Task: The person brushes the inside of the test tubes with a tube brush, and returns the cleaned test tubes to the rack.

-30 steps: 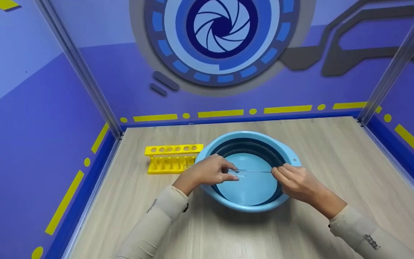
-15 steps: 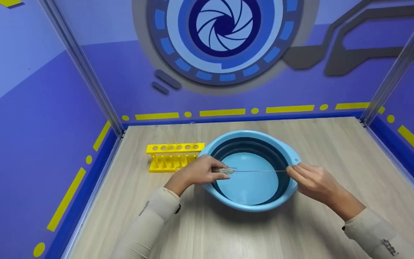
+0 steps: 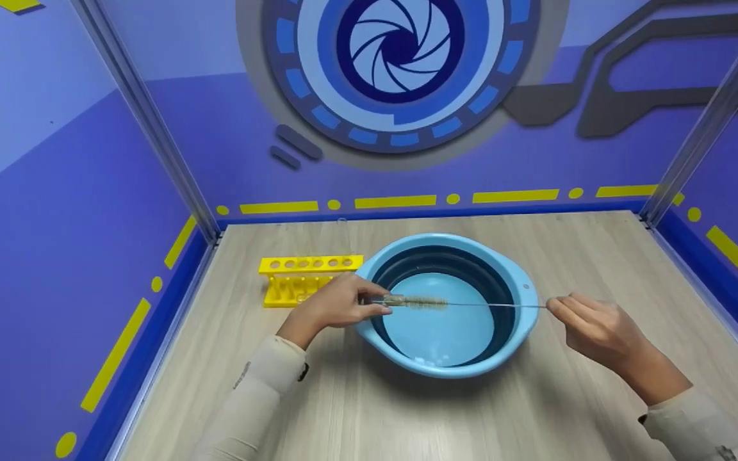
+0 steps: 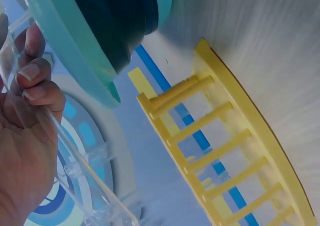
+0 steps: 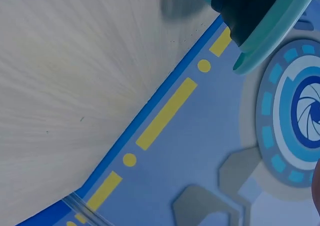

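In the head view my left hand (image 3: 341, 304) holds a clear test tube (image 4: 97, 178) lying nearly level, its mouth pointing right over the basin. The left wrist view shows the curled fingers around the tube, whose rounded end reaches below the palm. A test tube brush (image 3: 430, 302) with pale bristles sticks out of the mouth. Its thin wire runs right to my right hand (image 3: 606, 330), which pinches the wire's end beyond the basin's right rim. Whether some bristles are still inside the tube is hard to tell. Only a sliver of the right hand shows in the right wrist view.
Below the hands stands a blue collapsible basin (image 3: 528, 323) with dark inner walls. Left of it is a yellow test tube rack (image 3: 311, 264), partly behind my left hand. A small clear rim (image 3: 342, 221) shows at the table's back edge. Patterned walls enclose the wooden table (image 3: 420, 416).
My right hand has moved right, drawing the brush wire along, and the bristles have come out of the tube's mouth. The left hand has shifted slightly left with the test tube.
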A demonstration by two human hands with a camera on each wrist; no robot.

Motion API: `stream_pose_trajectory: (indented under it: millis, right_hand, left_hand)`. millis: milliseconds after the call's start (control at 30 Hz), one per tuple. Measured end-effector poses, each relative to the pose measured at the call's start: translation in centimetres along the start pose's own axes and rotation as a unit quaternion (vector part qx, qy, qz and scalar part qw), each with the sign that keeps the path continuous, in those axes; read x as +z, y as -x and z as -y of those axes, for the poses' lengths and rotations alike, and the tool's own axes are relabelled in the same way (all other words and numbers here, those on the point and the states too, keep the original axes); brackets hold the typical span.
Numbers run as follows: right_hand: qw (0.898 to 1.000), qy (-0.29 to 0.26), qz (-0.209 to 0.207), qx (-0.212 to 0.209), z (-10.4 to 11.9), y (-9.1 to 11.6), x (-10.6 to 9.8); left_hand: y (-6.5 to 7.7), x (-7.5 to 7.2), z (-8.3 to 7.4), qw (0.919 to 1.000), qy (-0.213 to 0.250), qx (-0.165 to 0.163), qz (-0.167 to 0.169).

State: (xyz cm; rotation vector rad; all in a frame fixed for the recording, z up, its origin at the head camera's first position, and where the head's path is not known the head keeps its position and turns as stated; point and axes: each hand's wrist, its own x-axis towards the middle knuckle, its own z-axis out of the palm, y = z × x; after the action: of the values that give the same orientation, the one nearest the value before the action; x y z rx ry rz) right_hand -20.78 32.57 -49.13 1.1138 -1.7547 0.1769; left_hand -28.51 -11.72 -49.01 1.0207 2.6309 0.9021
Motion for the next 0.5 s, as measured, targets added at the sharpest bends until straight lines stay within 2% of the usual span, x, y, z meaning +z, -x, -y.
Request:
stream_pose_trajectory:
  millis: [233,400,500]
  right_hand:
    - [1.000,0.003,0.014,0.015,-0.1,0.7,-0.3]
    - [0.999,0.009,0.027,0.014,-0.6,1.1,0.2]
    - [0.999,0.016,0.030,0.017,-1.0,1.4,0.2]
  left_hand:
    - [0.4,-0.1,-0.1,0.9998,-0.018,0.000,-0.001]
    - [0.6,-0.1,-0.2,0.9993,-0.030,-0.021,-0.012]
    - [0.5,0.1,-0.3,0.9992,-0.030,-0.016,-0.020]
